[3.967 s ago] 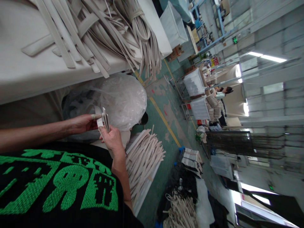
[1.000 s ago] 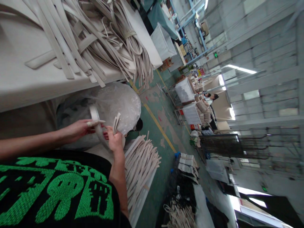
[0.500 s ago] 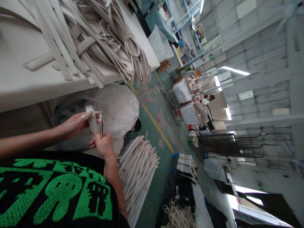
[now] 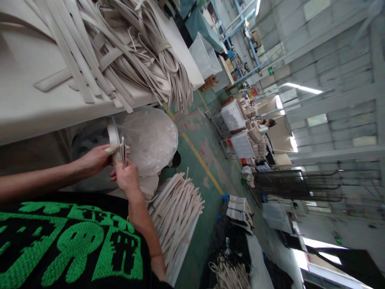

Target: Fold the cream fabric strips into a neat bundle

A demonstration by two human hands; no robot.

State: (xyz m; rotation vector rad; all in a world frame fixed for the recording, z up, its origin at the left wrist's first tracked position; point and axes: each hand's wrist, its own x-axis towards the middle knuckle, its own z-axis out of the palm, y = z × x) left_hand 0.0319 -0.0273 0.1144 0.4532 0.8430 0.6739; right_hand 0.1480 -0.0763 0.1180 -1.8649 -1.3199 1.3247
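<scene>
My left hand (image 4: 95,159), a pale wrap on one finger, is closed on a flat whitish strip (image 4: 113,132) that rises past the fingertips. Close beside it, my right hand (image 4: 128,176) grips a small bundle of thin pale strips (image 4: 123,151), their ends standing up edge-on. The two hands nearly meet, and the lower parts of the strips are hidden by fingers. Behind them bulges a clear plastic bag (image 4: 153,140) under the table edge.
Long beige strips (image 4: 111,60) lie heaped on the white-covered table (image 4: 27,108), some hanging over its edge. A bin of loose strips (image 4: 177,216) stands by my right arm. Beyond the green floor (image 4: 207,204) are carts with white bins (image 4: 233,115) and a distant person (image 4: 264,126).
My right hand has shifted slightly left, bringing its bundle closer against the flat strip. The flat strip now stands higher above my left fingers. The view has tilted slightly.
</scene>
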